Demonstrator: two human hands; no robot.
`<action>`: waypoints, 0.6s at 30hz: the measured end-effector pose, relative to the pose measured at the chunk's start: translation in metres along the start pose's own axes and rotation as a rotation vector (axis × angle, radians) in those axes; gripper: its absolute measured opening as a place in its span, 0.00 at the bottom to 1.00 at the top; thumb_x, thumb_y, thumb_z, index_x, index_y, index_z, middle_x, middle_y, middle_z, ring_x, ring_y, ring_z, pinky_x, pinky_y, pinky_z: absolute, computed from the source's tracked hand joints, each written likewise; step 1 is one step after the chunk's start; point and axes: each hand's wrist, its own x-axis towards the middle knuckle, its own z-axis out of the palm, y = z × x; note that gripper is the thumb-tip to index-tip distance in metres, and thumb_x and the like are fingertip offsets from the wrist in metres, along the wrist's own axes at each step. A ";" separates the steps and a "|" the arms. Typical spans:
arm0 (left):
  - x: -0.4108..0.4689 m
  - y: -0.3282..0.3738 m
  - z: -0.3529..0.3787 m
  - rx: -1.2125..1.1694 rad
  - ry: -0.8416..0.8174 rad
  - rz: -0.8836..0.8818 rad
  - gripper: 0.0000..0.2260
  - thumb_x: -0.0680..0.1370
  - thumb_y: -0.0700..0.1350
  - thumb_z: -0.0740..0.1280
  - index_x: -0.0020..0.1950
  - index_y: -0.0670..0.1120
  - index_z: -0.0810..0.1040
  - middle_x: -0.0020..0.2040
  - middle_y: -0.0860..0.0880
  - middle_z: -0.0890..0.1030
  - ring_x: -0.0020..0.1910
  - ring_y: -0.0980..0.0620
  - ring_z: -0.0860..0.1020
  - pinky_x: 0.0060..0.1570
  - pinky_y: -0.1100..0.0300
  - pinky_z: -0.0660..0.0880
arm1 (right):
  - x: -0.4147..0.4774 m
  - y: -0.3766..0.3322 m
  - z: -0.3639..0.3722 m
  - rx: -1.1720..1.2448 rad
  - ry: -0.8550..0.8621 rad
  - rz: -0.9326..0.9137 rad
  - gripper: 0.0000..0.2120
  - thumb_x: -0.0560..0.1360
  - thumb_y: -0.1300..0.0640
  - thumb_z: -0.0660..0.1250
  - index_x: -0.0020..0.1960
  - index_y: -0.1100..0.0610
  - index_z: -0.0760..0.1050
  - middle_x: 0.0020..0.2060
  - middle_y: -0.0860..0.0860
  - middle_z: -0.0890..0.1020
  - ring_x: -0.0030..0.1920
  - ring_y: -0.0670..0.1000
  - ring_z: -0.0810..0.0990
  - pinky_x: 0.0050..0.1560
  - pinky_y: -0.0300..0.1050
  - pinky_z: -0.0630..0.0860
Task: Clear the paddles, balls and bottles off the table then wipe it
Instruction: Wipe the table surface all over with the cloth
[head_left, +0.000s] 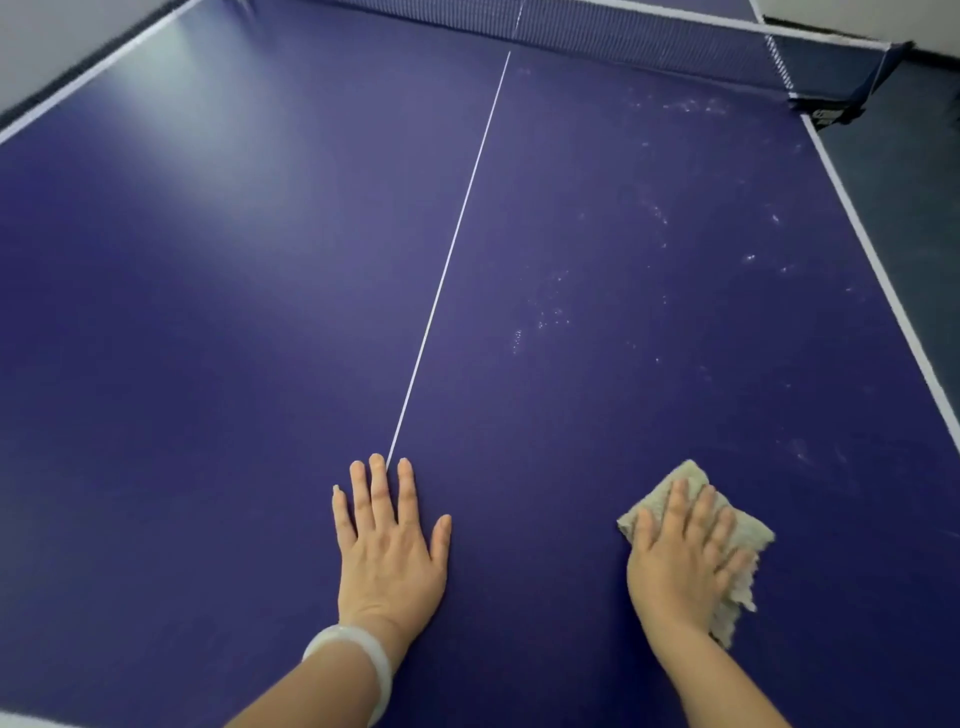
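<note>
Head view, table: We see the blue table-tennis table (208, 312) filling most of the frame, with white border lines along its upper-left and right edges.
Centre line: A thin white centre line (457, 234) runs from the top middle down towards the lower centre.
Net: The dark net (623, 26) crosses the top of the frame, and its clamp (841, 104) grips the table edge at the upper right.
Left hand: Our left hand (389, 551) lies palm down on the table at the lower centre. Its fingers (379, 488) are straight, slightly spread and hold nothing. The fingertips reach the near end of the visible centre line.
Bracelet: A pale bracelet (358, 654) circles the left wrist.
Right hand: Our right hand (680, 561) presses palm down on the cloth at the lower right, fingers (678, 499) straight and a little apart, not curled round it.
Cloth: The beige cloth (750, 532) lies flat on the table under the right hand. It shows beyond the fingertips, beside the thumb and along the outer side of the hand.
Specks: White specks (545, 306) are scattered over the table's right half, from near the clamp down to just above the cloth.
Floor: Dark floor (909, 156) shows past the right edge.
</note>
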 end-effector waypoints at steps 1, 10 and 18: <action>0.000 0.001 0.000 -0.001 -0.002 0.006 0.33 0.79 0.61 0.48 0.78 0.42 0.60 0.77 0.37 0.59 0.78 0.39 0.52 0.74 0.38 0.52 | -0.013 -0.018 0.005 -0.020 0.027 -0.148 0.29 0.81 0.41 0.37 0.80 0.49 0.39 0.79 0.52 0.41 0.79 0.56 0.39 0.75 0.63 0.40; 0.001 -0.002 0.000 -0.033 0.003 0.012 0.33 0.78 0.60 0.51 0.77 0.41 0.61 0.77 0.36 0.59 0.78 0.38 0.52 0.73 0.36 0.55 | 0.058 -0.118 0.009 -0.136 -0.070 -0.665 0.29 0.80 0.40 0.39 0.77 0.42 0.32 0.77 0.43 0.34 0.76 0.48 0.31 0.75 0.57 0.30; 0.002 -0.003 0.002 -0.061 0.004 0.029 0.33 0.79 0.60 0.51 0.77 0.40 0.59 0.77 0.35 0.57 0.78 0.36 0.50 0.72 0.34 0.55 | 0.013 -0.125 0.013 -0.108 0.006 -0.417 0.29 0.81 0.42 0.40 0.74 0.46 0.26 0.77 0.49 0.34 0.78 0.54 0.34 0.75 0.62 0.34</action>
